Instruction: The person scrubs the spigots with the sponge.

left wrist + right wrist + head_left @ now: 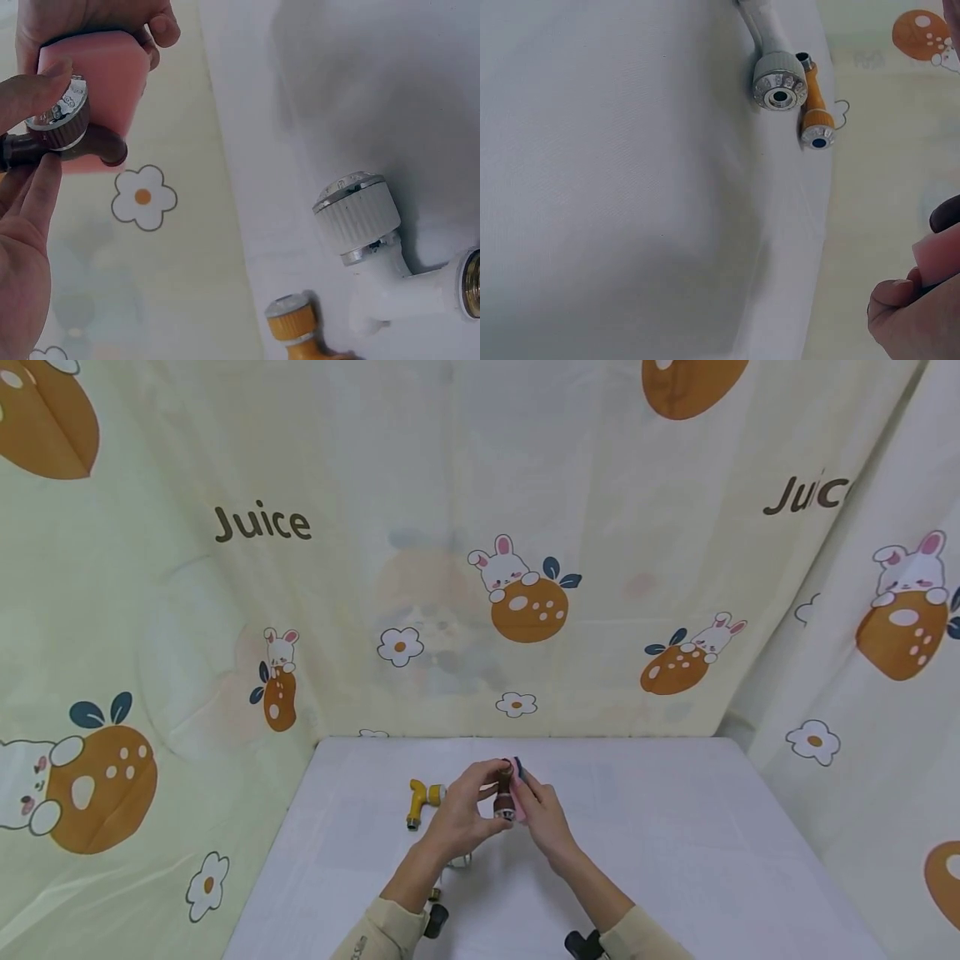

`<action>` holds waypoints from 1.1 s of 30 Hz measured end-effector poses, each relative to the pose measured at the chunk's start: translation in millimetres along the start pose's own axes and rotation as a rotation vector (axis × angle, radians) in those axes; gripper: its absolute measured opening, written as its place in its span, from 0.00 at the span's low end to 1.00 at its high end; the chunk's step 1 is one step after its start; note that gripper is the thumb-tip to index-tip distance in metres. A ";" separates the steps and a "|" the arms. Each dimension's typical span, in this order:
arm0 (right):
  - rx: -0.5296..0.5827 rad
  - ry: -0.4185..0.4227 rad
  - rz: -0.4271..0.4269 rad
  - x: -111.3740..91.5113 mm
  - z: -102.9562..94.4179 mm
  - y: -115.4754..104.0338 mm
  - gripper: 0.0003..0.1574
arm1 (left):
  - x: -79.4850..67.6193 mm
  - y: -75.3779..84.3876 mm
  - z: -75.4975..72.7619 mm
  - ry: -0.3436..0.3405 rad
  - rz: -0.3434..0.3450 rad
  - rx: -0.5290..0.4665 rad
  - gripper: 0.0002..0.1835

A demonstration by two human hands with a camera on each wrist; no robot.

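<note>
My left hand (459, 814) holds a dark brown tap (505, 802) up over the far part of the table. In the left wrist view the thumb and fingers pinch its ribbed knob (64, 133), which has a silvery cap, and the curved spout (105, 147) points right. A pink sponge (105, 71) with a dark backing is gripped in my right hand (550, 827). Its pink face is right behind the tap and overlaps it in this view. Only part of the sponge (939, 255) and the right hand (919, 319) enter the right wrist view.
A yellow tap (415, 803) lies on the white table (675, 860), left of the hands. Nearer, a white tap (360, 217) with a brass threaded end is largely hidden by the left arm in the head view. A patterned curtain (345, 610) hangs behind the table.
</note>
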State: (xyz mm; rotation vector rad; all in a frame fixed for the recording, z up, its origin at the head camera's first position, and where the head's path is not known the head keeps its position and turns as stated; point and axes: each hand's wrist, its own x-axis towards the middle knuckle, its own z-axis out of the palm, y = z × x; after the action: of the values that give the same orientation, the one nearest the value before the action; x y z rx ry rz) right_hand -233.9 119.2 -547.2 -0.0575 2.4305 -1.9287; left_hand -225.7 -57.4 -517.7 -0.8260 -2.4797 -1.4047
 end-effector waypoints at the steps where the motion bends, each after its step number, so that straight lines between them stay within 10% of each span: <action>1: -0.001 0.000 -0.002 0.4 0.1 0.0 0.35 | -0.2 0.5 0.1 -0.002 0.001 0.001 0.48; 14: -0.006 -0.025 -0.025 7.4 -8.1 12.7 0.33 | 2.5 6.3 -1.7 -0.052 -0.014 -0.150 0.49; 21: -0.075 0.095 0.000 2.5 -11.9 10.0 0.43 | 0.8 3.3 -10.1 -0.035 -0.060 -0.348 0.50; 33: 0.030 0.235 -0.268 -10.4 -12.8 1.8 0.32 | -0.1 -0.2 -18.0 0.054 -0.137 -0.421 0.50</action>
State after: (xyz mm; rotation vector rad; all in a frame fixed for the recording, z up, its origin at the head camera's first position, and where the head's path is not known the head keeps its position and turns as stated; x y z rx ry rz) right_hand -224.2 132.6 -546.1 -0.1737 2.6597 -2.1951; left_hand -227.8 -72.5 -508.2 -0.6821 -2.2679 -2.0109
